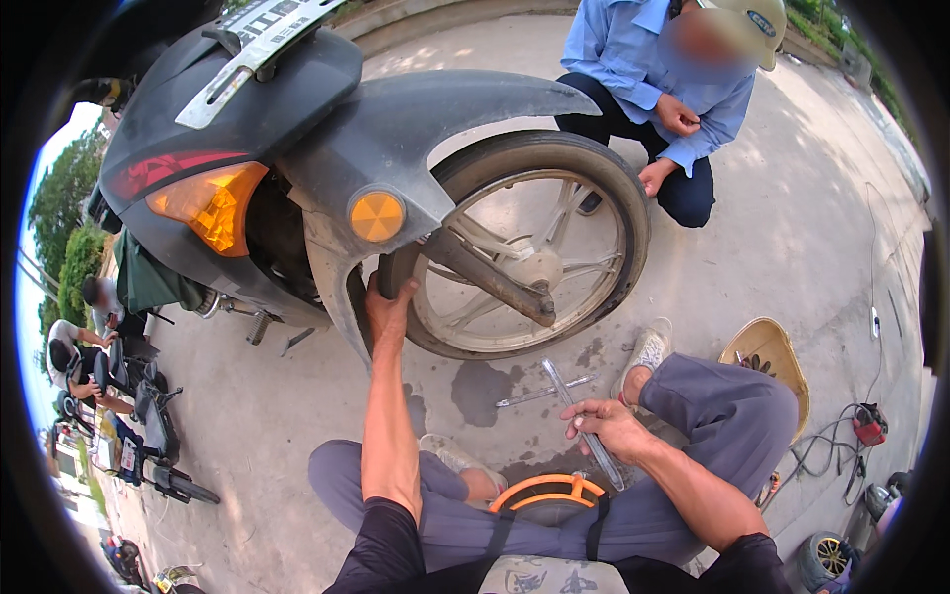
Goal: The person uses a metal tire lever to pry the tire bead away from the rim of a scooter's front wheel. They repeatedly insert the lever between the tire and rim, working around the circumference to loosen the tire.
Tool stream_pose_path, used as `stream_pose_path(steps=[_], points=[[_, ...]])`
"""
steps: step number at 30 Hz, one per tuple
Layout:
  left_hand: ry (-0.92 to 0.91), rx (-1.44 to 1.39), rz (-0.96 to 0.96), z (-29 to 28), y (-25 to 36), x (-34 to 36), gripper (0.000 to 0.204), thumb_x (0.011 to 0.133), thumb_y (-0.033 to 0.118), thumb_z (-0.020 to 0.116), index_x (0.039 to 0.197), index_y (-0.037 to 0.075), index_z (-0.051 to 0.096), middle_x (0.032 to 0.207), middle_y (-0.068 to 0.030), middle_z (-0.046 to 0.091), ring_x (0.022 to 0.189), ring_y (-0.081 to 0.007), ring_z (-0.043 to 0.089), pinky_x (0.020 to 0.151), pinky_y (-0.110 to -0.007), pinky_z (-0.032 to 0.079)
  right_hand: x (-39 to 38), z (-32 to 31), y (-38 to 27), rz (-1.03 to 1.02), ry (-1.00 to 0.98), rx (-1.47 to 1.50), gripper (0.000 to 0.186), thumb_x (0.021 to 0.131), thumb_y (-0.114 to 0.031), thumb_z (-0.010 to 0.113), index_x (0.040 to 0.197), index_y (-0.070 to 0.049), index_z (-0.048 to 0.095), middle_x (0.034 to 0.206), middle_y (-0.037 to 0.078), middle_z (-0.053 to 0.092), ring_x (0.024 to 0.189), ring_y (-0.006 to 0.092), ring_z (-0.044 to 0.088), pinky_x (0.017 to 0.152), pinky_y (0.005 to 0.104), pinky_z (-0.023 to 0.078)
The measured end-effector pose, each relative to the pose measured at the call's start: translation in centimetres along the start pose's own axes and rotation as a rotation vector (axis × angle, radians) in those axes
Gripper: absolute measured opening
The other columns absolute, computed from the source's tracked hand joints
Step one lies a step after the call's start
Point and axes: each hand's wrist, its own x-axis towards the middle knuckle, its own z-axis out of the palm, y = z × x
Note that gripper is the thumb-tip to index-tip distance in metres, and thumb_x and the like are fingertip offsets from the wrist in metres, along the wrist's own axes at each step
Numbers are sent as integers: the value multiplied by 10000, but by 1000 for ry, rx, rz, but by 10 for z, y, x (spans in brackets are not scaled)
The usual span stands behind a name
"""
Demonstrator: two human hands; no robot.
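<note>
Head view: my left hand (390,309), closure hidden, apparently steadies the tire (636,238); my right hand (606,428) grips a metal bar (604,463).

Motorbike (297,109): upper left — front wheel (539,267) at its right end, ahead of the person's shoes (648,351).
Left hand (389,309): at the wheel's near left edge, beside the fender (465,99).
Right hand (606,428): around a bar (602,463), between the knees, nearer the right one.
Second bar (524,397): on the ground (297,416), crossing behind the held bar in view; right of a damp patch (478,391).
Co-worker (643,89): beyond the wheel, upper right.
Container (804,386): beside the right knee, small pieces (757,364) inside.
Corded device (871,424): farther right — loose wheel (826,559) below it.
Far left: two people (79,356) by another motorbike (148,416).
</note>
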Motion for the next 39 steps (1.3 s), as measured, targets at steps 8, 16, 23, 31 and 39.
stream_pose_path(steps=[8,16,23,31,39], points=[[0,-240,-86,3,-38,-22,603,765,328,770,1207,-47,602,1106,-116,671,1004,-207,598,948,-316,423,12,0,7,-36,56,-132,415,937,-16,477,1344,1,395,878,93,610,565,113,515,533,253,428],[-85,-198,-14,2,-28,-8,617,757,283,770,1233,-57,574,1186,-155,640,1078,-230,581,986,-327,404,34,7,10,32,85,-67,503,917,-20,507,1383,74,341,909,114,626,554,116,503,538,260,431],[31,-390,133,14,-103,-52,813,792,471,741,1335,-48,431,1316,-168,520,1182,-271,498,1044,-367,349,33,10,-5,46,-60,-76,426,910,-60,532,1314,53,463,832,81,628,623,106,547,540,263,432],[-91,-319,-194,23,-84,-65,635,806,371,778,1224,-35,529,1136,-98,617,1040,-209,548,967,-296,380,43,-18,6,-134,233,-1065,227,906,-174,532,1040,-8,609,876,242,669,870,435,637,762,510,483],[-8,-553,-106,16,-114,-69,820,770,457,800,1309,-25,413,1209,-104,553,1097,-195,523,991,-303,366,65,-30,-37,-140,394,-1782,178,836,-122,548,993,-41,575,791,172,685,820,337,689,687,467,521]])
